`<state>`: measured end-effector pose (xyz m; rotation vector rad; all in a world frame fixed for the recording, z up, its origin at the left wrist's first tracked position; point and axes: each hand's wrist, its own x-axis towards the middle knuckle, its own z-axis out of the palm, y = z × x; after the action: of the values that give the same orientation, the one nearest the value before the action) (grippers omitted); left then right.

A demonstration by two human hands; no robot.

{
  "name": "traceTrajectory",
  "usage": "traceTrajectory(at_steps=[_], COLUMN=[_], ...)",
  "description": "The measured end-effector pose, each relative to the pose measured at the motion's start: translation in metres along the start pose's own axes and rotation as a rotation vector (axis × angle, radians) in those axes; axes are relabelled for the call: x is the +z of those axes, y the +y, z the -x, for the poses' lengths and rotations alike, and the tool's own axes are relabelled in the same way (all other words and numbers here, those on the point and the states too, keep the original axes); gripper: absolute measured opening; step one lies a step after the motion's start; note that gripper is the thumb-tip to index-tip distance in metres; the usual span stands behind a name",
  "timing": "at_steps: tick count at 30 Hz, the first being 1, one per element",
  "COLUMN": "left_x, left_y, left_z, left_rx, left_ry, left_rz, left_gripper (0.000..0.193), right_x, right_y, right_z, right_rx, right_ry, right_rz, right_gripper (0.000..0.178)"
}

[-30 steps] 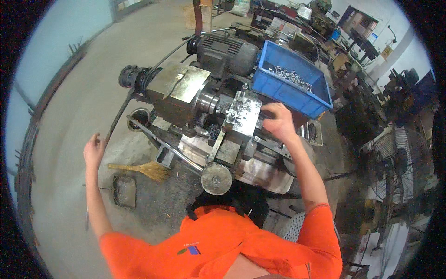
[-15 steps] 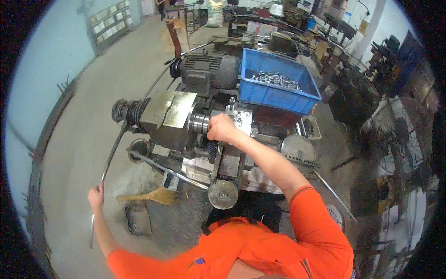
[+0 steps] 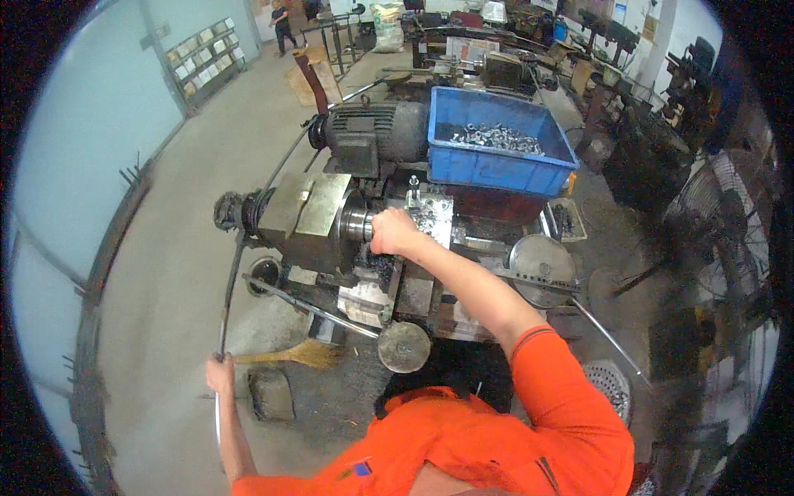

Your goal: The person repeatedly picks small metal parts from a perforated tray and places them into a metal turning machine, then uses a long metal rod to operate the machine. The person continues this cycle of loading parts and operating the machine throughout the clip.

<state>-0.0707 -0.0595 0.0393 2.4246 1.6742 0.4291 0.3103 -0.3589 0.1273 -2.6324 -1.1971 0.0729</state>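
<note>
My left hand is closed around a long metal lever that runs up to the left end of a small lathe's headstock. At the front of the shiny round spindle, my right hand is closed, its fingers curled against the spindle's end. Whatever those fingers hold is hidden by the hand. Just beyond the hand, the tool slide is strewn with small shiny pieces, and an upright bolt stands on it.
A blue crate of small metal parts stands behind the lathe, beside a grey motor. A round handwheel juts toward me. On the floor at left lie a straw broom and a dustpan. Far off stands a person.
My left hand has moved right and closer to me with the lever, which now hangs more upright. My right hand stays at the spindle. The view has shifted slightly, showing more of the distant person.
</note>
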Motion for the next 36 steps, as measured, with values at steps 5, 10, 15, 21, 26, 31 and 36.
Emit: traceTrajectory(at_steps=[5, 10, 15, 21, 26, 31, 36], left_x=[-0.002, 0.004, 0.015, 0.016, 0.011, 0.012, 0.01], left_y=[0.044, 0.015, 0.029, 0.033, 0.039, 0.036, 0.042], left_z=[0.06, 0.006, -0.026, -0.02, -0.018, -0.012, -0.027], left_rx=[0.052, 0.126, 0.161, 0.158, 0.193, 0.167, 0.054], left_ry=[-0.025, -0.414, -0.566, -0.576, -0.54, -0.546, -0.856], left_rz=[-0.107, 0.349, 0.542, 0.622, 0.608, 0.743, 0.82], left_gripper=[0.04, 0.027, 0.021, 0.019, 0.019, 0.021, 0.037], right_x=[0.021, 0.025, -0.012, -0.101, -0.127, -0.111, -0.079], right_y=[0.008, 0.013, 0.011, 0.091, 0.138, 0.174, 0.22], right_z=[-0.006, -0.004, 0.008, 0.013, 0.032, 0.11, 0.264], right_rx=[-0.111, -0.114, -0.107, 0.1, 0.261, 0.211, 0.559], right_ry=[0.049, 0.081, 0.094, 0.262, 0.605, 0.631, 0.542], right_rz=[0.124, 0.124, 0.234, 0.271, 0.032, -0.069, -0.214], right_gripper=[0.026, 0.023, 0.025, 0.033, 0.05, 0.047, 0.039])
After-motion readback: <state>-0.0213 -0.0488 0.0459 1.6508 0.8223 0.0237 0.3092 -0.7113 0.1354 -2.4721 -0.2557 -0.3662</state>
